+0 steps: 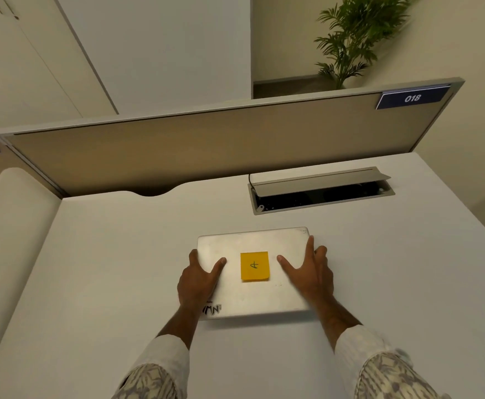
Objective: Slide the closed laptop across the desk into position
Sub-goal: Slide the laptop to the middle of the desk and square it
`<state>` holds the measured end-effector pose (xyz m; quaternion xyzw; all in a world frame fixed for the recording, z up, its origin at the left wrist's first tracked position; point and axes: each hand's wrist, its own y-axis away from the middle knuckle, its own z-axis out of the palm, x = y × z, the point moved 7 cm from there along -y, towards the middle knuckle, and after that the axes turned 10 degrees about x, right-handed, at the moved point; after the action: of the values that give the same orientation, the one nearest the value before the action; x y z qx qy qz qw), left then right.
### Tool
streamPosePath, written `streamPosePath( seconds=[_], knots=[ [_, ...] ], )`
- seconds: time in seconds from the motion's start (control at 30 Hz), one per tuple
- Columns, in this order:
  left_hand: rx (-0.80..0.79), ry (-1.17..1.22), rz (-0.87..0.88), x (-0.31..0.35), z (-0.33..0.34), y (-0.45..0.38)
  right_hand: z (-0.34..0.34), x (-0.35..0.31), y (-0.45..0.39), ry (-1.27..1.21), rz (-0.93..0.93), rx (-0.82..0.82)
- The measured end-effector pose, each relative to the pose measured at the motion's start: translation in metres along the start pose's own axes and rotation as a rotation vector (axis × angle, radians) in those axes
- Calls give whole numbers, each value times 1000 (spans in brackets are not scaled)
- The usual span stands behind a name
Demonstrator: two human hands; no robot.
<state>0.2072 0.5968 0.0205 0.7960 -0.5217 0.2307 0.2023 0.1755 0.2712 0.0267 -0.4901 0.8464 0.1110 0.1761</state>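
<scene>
White laminate makes up the desk (97, 254), which fills most of the view and runs back to a tan fabric partition (206, 151) carrying a dark blue number plate marked 018 (412, 97); a potted palm (356, 33) rises behind it. Set into the desk near the partition is a cable hatch (320, 190) with its grey flap propped open and a dark cavity below. Nearer the person, roughly centred and well short of that hatch, lies the closed silver laptop (252, 295), flat on the surface with its long edges about parallel to the desk's back edge. The left hand (199, 279) sits on the laptop's left side: thumb spread over the lid, the other fingers wrapped over the left edge. The right hand (311, 273) mirrors it on the right side, thumb angled inward on the lid and fingers curled round the right edge near the far corner. Both hands therefore clasp the machine by its sides rather than lying loose on it. A yellow sticky note (255, 266) with a handwritten mark sits on the lid between the two thumbs, and a small black-lettered sticker (212, 310) shows at the near left corner beside the left wrist. As for progress, the grip looks established and the laptop rests on the desk, so the slide seems under way or about to begin; where the intended position lies cannot be told, so how much travel remains is unclear.
</scene>
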Motion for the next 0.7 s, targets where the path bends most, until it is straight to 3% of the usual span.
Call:
streamPosePath(
  seconds=[0.7],
  knots=[
    [25, -116, 2, -16, 1, 25, 21, 7, 6, 59, -106, -58]
  ],
)
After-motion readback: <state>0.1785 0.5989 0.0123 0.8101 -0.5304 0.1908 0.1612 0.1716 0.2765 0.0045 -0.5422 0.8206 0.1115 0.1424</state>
